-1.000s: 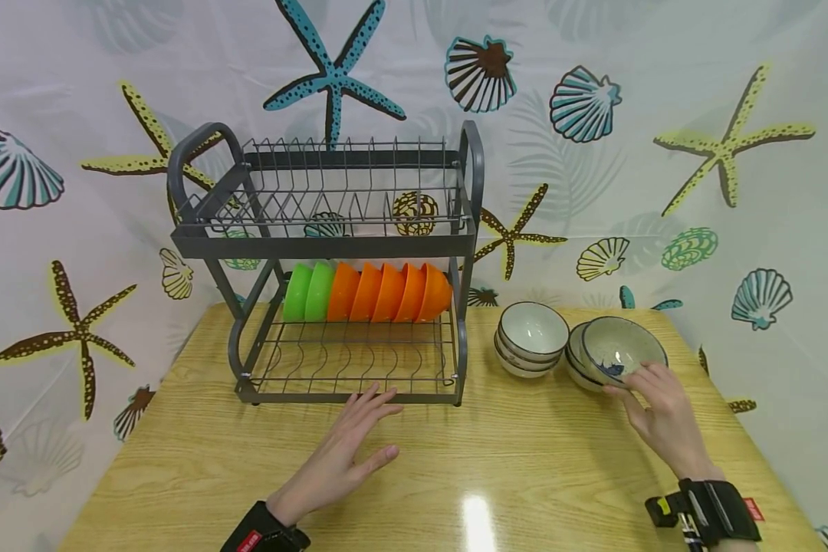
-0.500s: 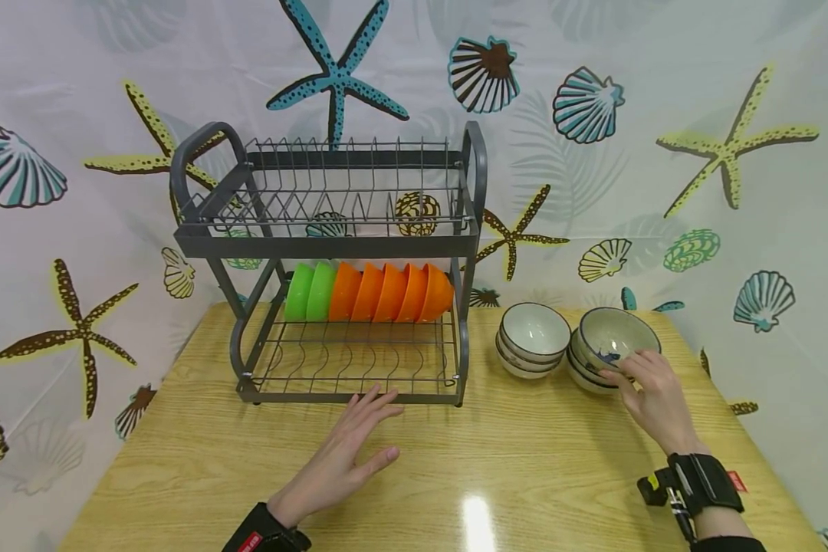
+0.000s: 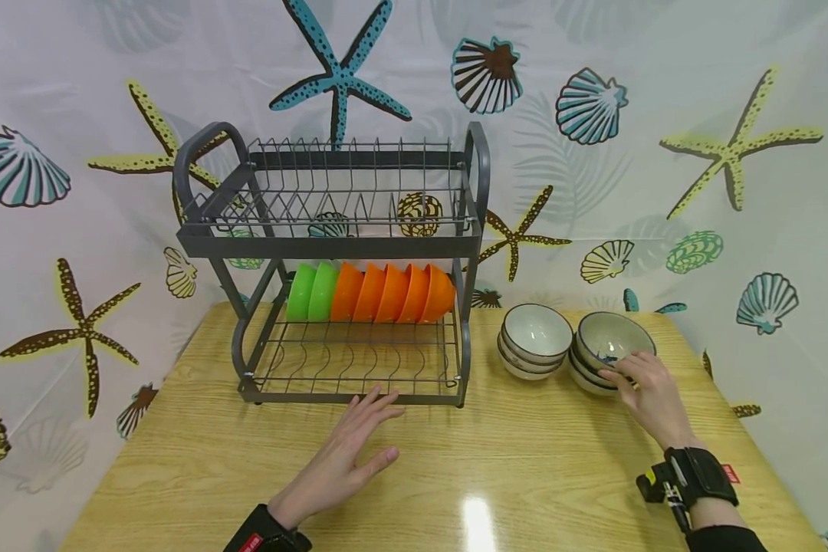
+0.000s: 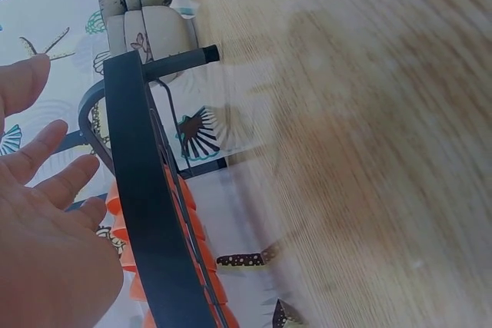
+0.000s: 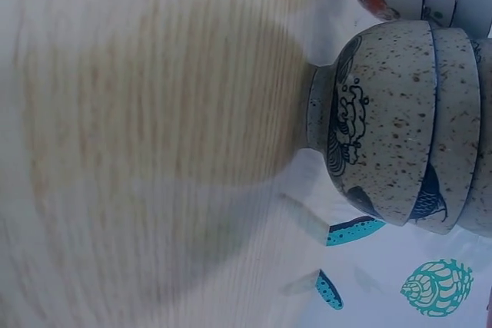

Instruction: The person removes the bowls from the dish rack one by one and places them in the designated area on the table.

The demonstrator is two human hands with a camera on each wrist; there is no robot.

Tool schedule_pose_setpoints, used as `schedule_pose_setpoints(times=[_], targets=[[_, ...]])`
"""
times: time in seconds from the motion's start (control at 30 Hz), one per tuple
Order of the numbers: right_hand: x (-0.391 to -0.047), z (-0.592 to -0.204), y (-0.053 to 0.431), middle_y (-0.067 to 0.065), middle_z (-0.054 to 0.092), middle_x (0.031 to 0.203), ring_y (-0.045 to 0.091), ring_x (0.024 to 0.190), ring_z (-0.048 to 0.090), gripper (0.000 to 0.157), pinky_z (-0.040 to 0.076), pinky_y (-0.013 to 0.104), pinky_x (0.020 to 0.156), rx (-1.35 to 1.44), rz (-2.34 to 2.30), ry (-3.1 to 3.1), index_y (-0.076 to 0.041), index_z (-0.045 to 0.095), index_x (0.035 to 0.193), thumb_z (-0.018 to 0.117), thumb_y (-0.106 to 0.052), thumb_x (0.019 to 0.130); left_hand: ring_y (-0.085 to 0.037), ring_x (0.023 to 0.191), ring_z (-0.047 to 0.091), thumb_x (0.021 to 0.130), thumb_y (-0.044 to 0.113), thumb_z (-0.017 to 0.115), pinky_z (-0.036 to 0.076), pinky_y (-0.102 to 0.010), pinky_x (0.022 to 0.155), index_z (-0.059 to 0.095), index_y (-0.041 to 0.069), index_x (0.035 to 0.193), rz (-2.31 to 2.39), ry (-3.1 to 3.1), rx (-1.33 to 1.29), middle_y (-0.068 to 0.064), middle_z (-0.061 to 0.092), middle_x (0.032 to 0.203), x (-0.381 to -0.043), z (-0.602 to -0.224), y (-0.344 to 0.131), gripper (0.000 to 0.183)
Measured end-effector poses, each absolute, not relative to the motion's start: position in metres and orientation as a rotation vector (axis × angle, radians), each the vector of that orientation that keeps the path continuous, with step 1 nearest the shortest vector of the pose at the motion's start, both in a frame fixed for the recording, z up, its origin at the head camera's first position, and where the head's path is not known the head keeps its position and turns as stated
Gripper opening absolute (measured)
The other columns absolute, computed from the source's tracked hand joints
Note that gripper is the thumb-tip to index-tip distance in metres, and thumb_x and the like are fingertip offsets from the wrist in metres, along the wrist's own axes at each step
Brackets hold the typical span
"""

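My right hand (image 3: 654,395) pinches the near rim of a speckled grey bowl (image 3: 616,337), the top one of a nested stack at the table's right. Below it show the lower bowls (image 3: 586,377); in the right wrist view the lowest speckled bowl (image 5: 388,120) stands on its foot and bears dark blue drawings. That view does not include the hand. My left hand (image 3: 348,456) holds nothing, its fingers spread in front of the dish rack (image 3: 359,399). In the left wrist view the same hand (image 4: 54,243) appears beside the rack's dark bar (image 4: 154,213).
Left of the speckled bowls, close to them, stands a stack of white bowls (image 3: 537,333) with dark rims. On the rack's lower shelf, green bowls (image 3: 300,293) and orange bowls (image 3: 393,295) stand on edge in a row. A patterned cloth (image 3: 704,184) hangs behind the table.
My right hand has carried the top speckled bowl slightly left and back, and the bowl now sits lower and more level on the stack. The left hand has stayed in place.
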State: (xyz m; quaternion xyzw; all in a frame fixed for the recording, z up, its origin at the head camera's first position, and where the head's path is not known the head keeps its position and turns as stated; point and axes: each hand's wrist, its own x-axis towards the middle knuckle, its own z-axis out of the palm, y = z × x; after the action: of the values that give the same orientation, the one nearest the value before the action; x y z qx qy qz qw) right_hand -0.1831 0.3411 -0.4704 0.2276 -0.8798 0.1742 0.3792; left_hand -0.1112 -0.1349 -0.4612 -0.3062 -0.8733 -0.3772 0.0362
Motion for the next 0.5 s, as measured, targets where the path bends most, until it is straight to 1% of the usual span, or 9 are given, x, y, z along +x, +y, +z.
schedule_pose_setpoints(times=[0.03,0.2,0.5], targets=[[-0.1831,-0.4714,0.3413,0.007,0.063,0.064,0.021,0.07,0.05,0.023,0.035,0.026,0.07,0.581,0.441,-2.251,-0.001,0.068,0.071,0.085,0.012,0.062,-0.036,0.155,0.023,0.099,0.032,0.064,0.011,-0.065,0.123,0.051,0.018,0.146,-1.16,-2.683,-0.942,-0.004,0.036,0.163,-0.1111,-0.4613,-0.1348,0.051],[-0.1834,-0.4757,0.3428,0.006,0.063,0.064,0.02,0.07,0.05,0.024,0.036,0.025,0.068,0.577,0.437,-2.261,-0.001,0.068,0.071,0.086,0.011,0.061,-0.034,0.156,0.021,0.099,0.032,0.064,0.01,-0.063,0.124,0.051,0.018,0.146,-1.184,-2.696,-0.934,-0.003,0.036,0.164,-0.1107,-0.4613,-0.1344,0.05],[-0.1826,-0.4785,0.3427,0.006,0.066,0.067,0.02,0.072,0.054,0.021,0.039,0.024,0.07,0.565,0.443,-2.288,-0.002,0.072,0.074,0.086,0.009,0.063,-0.035,0.155,0.023,0.099,0.031,0.064,0.012,-0.064,0.123,0.052,0.017,0.145,-1.184,-2.684,-0.944,-0.003,0.037,0.163,-0.1104,-0.4616,-0.1335,0.049]])
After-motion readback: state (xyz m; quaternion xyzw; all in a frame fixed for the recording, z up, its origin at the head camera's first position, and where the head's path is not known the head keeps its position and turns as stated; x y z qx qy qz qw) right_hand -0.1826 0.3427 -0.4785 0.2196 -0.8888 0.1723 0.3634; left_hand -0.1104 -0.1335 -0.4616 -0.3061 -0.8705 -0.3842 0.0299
